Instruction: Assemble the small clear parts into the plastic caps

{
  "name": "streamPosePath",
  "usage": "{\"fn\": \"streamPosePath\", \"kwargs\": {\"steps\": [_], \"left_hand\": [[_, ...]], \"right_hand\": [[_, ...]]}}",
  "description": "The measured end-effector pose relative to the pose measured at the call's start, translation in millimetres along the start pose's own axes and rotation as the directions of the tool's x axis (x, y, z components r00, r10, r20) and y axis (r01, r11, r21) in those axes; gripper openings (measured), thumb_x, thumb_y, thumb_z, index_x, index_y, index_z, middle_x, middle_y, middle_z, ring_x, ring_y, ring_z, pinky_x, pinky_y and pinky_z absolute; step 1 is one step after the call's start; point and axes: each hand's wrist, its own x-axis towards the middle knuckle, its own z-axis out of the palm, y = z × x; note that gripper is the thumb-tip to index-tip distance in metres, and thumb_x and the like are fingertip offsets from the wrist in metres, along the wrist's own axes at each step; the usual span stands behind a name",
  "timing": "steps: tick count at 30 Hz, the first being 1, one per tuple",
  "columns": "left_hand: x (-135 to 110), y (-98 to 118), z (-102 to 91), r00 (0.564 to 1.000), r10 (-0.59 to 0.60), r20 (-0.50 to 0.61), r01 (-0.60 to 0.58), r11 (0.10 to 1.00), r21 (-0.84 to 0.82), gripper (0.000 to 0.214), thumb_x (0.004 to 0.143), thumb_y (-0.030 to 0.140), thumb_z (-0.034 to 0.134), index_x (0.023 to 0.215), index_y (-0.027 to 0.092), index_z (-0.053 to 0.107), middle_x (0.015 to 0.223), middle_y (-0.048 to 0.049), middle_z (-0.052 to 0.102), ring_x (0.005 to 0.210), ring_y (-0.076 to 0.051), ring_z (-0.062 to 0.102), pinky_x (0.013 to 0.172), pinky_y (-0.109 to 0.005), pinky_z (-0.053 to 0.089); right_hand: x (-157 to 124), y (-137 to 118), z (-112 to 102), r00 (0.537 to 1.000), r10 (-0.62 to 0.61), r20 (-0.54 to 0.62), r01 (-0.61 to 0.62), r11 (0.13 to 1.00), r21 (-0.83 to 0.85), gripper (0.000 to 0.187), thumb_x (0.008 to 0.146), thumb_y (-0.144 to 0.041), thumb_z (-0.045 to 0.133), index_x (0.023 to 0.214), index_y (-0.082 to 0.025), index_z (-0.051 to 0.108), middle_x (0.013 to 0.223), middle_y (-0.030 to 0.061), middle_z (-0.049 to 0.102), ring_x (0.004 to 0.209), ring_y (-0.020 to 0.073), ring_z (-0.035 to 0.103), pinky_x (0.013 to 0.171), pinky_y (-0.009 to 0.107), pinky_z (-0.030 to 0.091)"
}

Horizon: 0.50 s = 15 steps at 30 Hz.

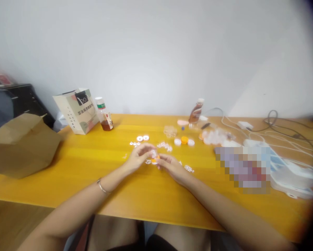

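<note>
A person's left hand [140,154] and right hand [173,167] together pinch an orange-and-white piece [154,161], seemingly part-assembled, while white rings [147,138] beyond it and a perforated cutout [189,168] to its right lie loose.

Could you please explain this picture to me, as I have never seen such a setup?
There is no machine here: one camera, worn on a person's head, looks forward and down at the bare left hand and right hand. Between them they hold a small orange and white item, too blurred to make out exactly. On the yellow table lie two white discs and a round orange piece between two white round pieces. Farther back are a printed bag, a bottle beside it and another bottle towards the right.
</note>
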Motion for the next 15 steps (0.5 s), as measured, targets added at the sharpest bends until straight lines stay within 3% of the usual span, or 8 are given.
{"fn": "streamPosePath", "kwargs": {"steps": [6,11,13,15], "left_hand": [[-2.9,8.1,1.1,0.988,-0.052,0.147,0.088,0.965,-0.248,0.03,0.074,0.035,0.057,0.098,0.018,0.053,0.106,-0.0109,0.057,0.098,-0.024,0.053,0.08,-0.037,0.042],[-2.4,4.3,4.8,0.997,-0.078,-0.007,0.078,0.995,-0.057,0.032,0.068,0.032,0.064,0.094,0.018,0.051,0.092,-0.0065,0.058,0.086,-0.018,0.055,0.073,-0.029,0.044],[-1.9,3.1,3.8,0.996,-0.094,0.0,0.094,0.994,-0.05,0.032,0.067,0.029,0.065,0.093,0.018,0.049,0.084,-0.0043,0.058,0.079,-0.015,0.056,0.07,-0.027,0.044],[-1.9,5.7,1.1,0.992,-0.097,0.075,0.105,0.988,-0.11,0.031,0.069,0.03,0.063,0.094,0.018,0.049,0.087,-0.0061,0.059,0.082,-0.017,0.057,0.072,-0.029,0.045]], "right_hand": [[-4.0,-1.5,3.2,0.998,0.002,0.059,-0.011,0.987,0.157,0.024,0.066,-0.041,0.062,0.073,-0.018,0.062,0.066,0.0001,0.053,0.059,0.0101,0.046,0.058,0.023,0.037],[-2.1,-4.1,2.1,1.0,-0.01,0.009,0.01,1.0,-0.028,0.026,0.067,-0.041,0.061,0.082,-0.02,0.063,0.073,0.0,0.057,0.062,0.0108,0.047,0.063,0.025,0.037],[-2.3,-3.0,1.6,1.0,-0.01,0.018,0.011,0.999,-0.051,0.025,0.066,-0.04,0.063,0.08,-0.019,0.063,0.073,-0.0001,0.058,0.063,0.0108,0.047,0.064,0.025,0.038],[-3.4,-1.0,1.3,0.999,0.005,0.048,-0.006,1.0,0.01,0.025,0.065,-0.041,0.063,0.077,-0.019,0.063,0.072,0.0004,0.058,0.062,0.0109,0.048,0.062,0.025,0.038]]}}
